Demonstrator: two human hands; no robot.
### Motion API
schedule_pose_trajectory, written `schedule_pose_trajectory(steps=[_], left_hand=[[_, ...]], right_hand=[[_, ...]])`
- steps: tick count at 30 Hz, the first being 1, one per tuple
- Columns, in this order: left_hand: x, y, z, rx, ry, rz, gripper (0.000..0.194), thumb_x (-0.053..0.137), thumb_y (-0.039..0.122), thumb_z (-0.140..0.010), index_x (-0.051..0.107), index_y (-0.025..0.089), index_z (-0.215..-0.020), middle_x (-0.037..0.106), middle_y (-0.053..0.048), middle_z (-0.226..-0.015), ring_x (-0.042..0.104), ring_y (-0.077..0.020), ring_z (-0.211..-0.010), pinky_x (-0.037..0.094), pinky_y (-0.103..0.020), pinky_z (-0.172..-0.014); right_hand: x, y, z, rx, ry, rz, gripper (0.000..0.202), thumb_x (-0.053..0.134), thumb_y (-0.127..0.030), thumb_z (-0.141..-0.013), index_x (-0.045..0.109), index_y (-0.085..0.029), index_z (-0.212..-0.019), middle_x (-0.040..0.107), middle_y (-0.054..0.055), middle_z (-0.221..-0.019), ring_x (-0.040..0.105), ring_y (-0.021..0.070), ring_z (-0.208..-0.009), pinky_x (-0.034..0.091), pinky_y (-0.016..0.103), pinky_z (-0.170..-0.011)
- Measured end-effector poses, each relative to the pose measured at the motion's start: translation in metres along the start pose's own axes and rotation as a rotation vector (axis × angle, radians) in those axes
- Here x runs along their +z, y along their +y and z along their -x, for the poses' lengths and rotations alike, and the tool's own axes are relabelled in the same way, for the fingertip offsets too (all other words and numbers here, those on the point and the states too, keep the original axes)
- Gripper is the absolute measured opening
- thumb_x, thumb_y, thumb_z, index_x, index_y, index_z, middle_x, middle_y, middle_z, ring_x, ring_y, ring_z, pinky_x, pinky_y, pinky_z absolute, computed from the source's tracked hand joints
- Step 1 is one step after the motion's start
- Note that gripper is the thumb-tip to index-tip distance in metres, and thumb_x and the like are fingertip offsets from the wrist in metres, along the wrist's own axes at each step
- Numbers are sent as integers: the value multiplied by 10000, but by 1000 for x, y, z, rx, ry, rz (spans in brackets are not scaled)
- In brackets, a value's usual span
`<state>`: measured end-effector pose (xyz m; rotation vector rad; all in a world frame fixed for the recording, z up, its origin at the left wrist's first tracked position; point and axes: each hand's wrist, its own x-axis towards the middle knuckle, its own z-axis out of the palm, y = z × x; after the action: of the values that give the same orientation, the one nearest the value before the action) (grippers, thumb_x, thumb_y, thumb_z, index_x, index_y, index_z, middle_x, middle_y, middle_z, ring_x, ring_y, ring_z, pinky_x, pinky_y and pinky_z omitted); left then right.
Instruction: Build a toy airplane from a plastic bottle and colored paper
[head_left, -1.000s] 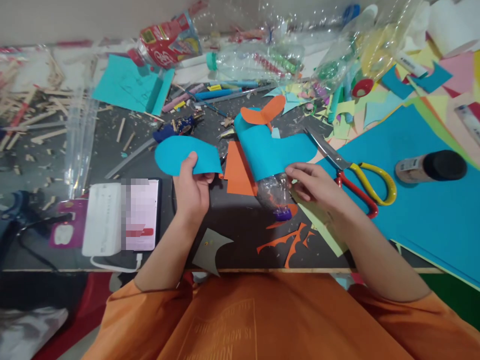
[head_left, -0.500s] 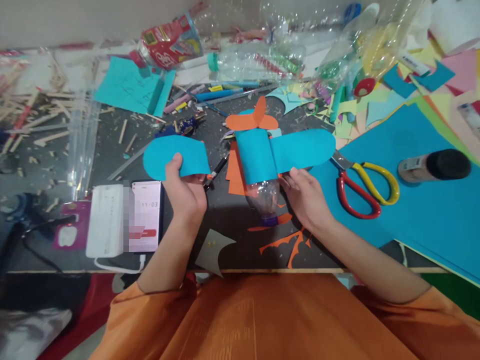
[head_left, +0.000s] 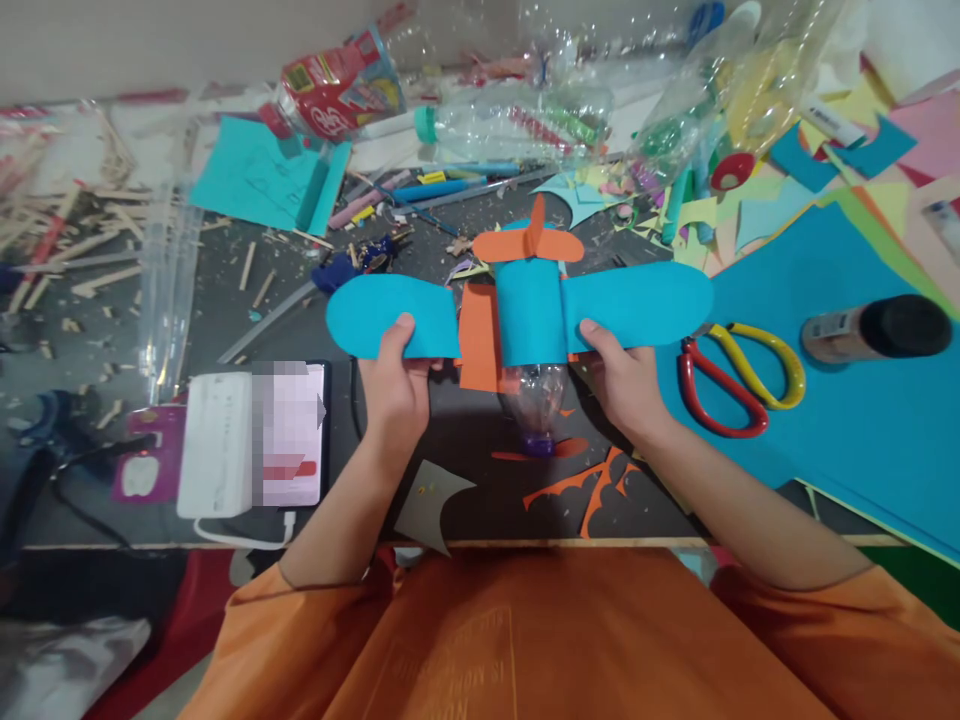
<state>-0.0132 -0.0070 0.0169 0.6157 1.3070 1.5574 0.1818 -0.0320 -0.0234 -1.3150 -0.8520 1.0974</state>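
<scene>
A plastic bottle (head_left: 538, 405) wrapped in a blue paper band (head_left: 530, 312) lies with its purple cap toward me, an orange paper propeller (head_left: 529, 244) at its far end. My left hand (head_left: 397, 385) pinches a loose blue paper wing (head_left: 394, 305), thumb on top, left of the bottle and apart from the band. On the right, my right hand (head_left: 622, 385) grips the right blue wing (head_left: 637, 305) near its inner end, which meets the band. Orange paper (head_left: 480, 335) shows between the left wing and the bottle.
Scissors (head_left: 724, 410) and a dark-capped bottle (head_left: 874, 328) rest on blue sheets at right. A phone (head_left: 304, 430) and a white power bank (head_left: 214, 440) lie at left. Plastic bottles, sticks and paper scraps cover the back. Orange cuttings (head_left: 592, 485) lie near the front edge.
Both hands have moved right with the wings and bottle. The left wing is closer to the band, with a gap still between them. My right thumb now presses on top of the right wing.
</scene>
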Motion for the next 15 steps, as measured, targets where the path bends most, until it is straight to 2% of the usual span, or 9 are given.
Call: schedule_pose_trajectory(steps=[3,6,11,15], left_hand=[[2,-5,6,32,-17,-56,300,775,337,-603,536,216,-737,571,41,-623,562,-113,-517,474,-241,-464],[1,-9,8,37,-20,-85,300,775,334,-622,559,206,-787,622,22,-688,636,-147,-591,556,-278,-552],[0,-11,7,25,-61,-89,297,771,343,-649,546,210,-790,617,15,-673,693,-201,-731,594,-301,-622],[0,-13,6,8,-59,-94,294,775,348,-646,546,205,-762,598,25,-623,691,-199,-693,598,-298,-598]], right_hand=[[-4,3,-1,31,63,-65,275,734,-454,-697,664,-243,-860,714,45,-1009,651,276,-1048,497,491,-981],[-6,5,-2,21,12,-47,278,718,-440,-727,673,-256,-931,707,47,-1075,626,277,-1123,446,508,-1052],[-8,5,0,7,-30,-24,264,685,-446,-764,679,-257,-948,699,47,-1121,613,279,-1153,462,509,-1043],[-9,6,0,4,-36,-6,243,686,-448,-766,686,-263,-923,711,48,-1088,618,280,-1144,497,492,-1013]])
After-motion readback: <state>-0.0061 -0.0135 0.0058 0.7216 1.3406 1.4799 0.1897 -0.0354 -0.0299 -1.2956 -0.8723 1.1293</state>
